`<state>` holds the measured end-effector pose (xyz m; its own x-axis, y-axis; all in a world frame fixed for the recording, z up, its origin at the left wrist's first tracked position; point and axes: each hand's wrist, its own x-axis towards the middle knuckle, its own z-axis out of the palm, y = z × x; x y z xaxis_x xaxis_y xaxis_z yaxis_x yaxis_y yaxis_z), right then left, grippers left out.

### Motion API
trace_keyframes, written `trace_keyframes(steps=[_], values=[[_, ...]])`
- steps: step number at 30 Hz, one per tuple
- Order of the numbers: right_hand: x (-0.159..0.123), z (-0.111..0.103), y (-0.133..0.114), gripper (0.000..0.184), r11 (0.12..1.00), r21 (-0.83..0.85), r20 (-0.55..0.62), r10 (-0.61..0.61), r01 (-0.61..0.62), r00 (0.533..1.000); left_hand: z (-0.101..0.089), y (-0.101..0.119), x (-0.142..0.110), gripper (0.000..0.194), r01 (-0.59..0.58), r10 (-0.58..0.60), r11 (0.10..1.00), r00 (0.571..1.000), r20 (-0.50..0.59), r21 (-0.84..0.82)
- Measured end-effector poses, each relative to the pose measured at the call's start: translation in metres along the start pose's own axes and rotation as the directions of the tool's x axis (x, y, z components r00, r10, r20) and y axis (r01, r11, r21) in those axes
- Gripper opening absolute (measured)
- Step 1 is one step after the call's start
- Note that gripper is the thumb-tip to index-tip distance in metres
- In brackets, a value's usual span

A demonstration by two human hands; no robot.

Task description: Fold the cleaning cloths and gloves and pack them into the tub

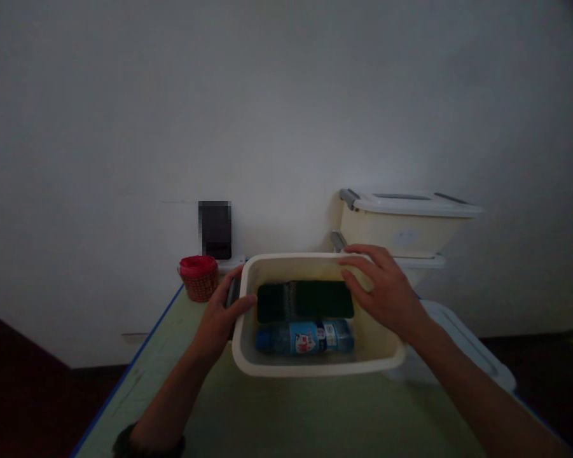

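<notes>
An open cream plastic storage bin [317,370] is in front of me at the middle of the head view. My left hand [222,312] holds its left end, with the thumb over the rim and the fingers outside by the grey handle. Over the bin's far right part is my right hand [386,292], fingers apart and reaching inward; I see nothing held in it. A plastic bottle [305,337] with a blue cap and blue label lies on its side in the bin. Behind the bottle lies a dark green flat object [324,299] with a patterned band; its kind is unclear.
Two lidded storage bins [395,232] stand stacked at the back right. A loose pale lid [462,340] lies on the green table [267,420], partly behind my right forearm. At the back left are a small woven basket [199,280] with red contents and a dark upright object [217,229].
</notes>
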<state>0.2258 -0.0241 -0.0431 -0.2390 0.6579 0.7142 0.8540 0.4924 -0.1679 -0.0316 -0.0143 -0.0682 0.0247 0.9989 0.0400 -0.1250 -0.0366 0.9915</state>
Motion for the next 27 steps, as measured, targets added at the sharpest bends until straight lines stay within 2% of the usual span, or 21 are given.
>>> trace_keyframes(steps=[2,3,6,9,12,16,20,24,27], values=[[-0.008,0.000,0.011,0.031,0.976,0.108,-0.085,0.199,-0.189,0.976,0.000,0.001,-0.001,0.063,0.003,-0.003,1.000,1.000,0.002,-0.011],[-0.012,0.001,0.016,0.037,0.934,0.209,-0.068,0.308,-0.288,0.949,0.000,0.001,-0.002,0.063,0.007,-0.006,1.000,1.000,0.006,-0.018],[-0.023,0.002,0.021,0.043,0.694,0.482,0.121,0.552,-0.535,0.825,-0.002,0.000,-0.001,0.061,0.006,-0.004,0.999,0.999,0.038,-0.048],[-0.029,-0.001,0.018,0.041,0.487,0.553,0.312,0.632,-0.677,0.710,-0.004,-0.003,0.000,0.062,0.005,0.000,0.997,0.997,0.074,-0.072],[-0.030,-0.003,0.014,0.041,0.387,0.554,0.391,0.660,-0.737,0.641,-0.003,-0.006,0.001,0.064,0.024,-0.017,0.995,0.997,0.076,-0.097],[-0.028,-0.001,0.015,0.039,0.344,0.567,0.399,0.680,-0.748,0.615,-0.001,-0.006,0.006,0.064,0.011,-0.010,0.999,1.000,0.029,-0.048],[-0.022,0.002,0.020,0.038,0.338,0.553,0.451,0.648,-0.762,0.614,-0.006,-0.005,0.021,0.052,-0.034,0.034,0.981,0.999,0.000,0.193],[-0.017,0.004,0.027,0.037,0.336,0.533,0.480,0.636,-0.777,0.604,-0.012,-0.004,0.051,0.043,-0.063,0.052,0.943,0.998,0.042,0.327],[-0.015,0.008,0.034,0.038,0.333,0.517,0.499,0.631,-0.789,0.594,-0.012,-0.003,0.080,0.038,-0.071,0.109,0.926,0.991,-0.083,0.371]])
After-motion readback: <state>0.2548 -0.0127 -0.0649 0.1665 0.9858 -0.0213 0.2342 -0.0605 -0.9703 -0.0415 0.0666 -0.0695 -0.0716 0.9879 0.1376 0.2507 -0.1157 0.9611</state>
